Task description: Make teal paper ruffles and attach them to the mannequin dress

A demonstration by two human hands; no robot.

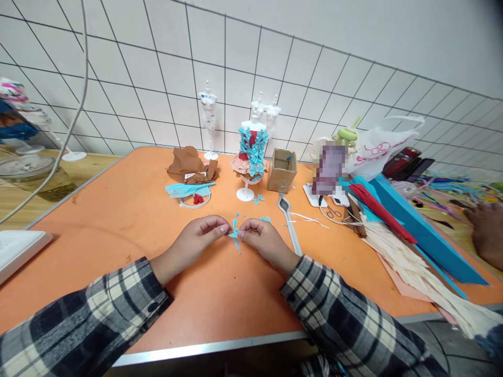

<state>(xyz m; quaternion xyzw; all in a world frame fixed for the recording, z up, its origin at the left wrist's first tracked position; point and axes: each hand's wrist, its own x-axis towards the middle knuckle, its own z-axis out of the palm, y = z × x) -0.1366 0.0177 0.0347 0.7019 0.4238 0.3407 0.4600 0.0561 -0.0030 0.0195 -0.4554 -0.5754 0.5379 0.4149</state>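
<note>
Between my two hands, just above the orange table, is a small twisted piece of light-blue crepe paper (235,234). My left hand (202,235) pinches its left side with thumb and forefinger. The fingers of my right hand (265,241) are closed on its right side. Blue paper scraps (265,219) lie just beyond my hands. Behind them stands a small white dress form (253,149) with a red bodice, a pink ruffled skirt and blue paper bows down its front.
Brown crepe paper (184,166) and blue sheets (190,190) lie at the back left. A cardboard box (282,170) stands right of the dress form. Farther right are scissors (334,211), a blue paper roll (428,235) and cream paper (401,251). Another person's hand (487,233) rests at the right edge.
</note>
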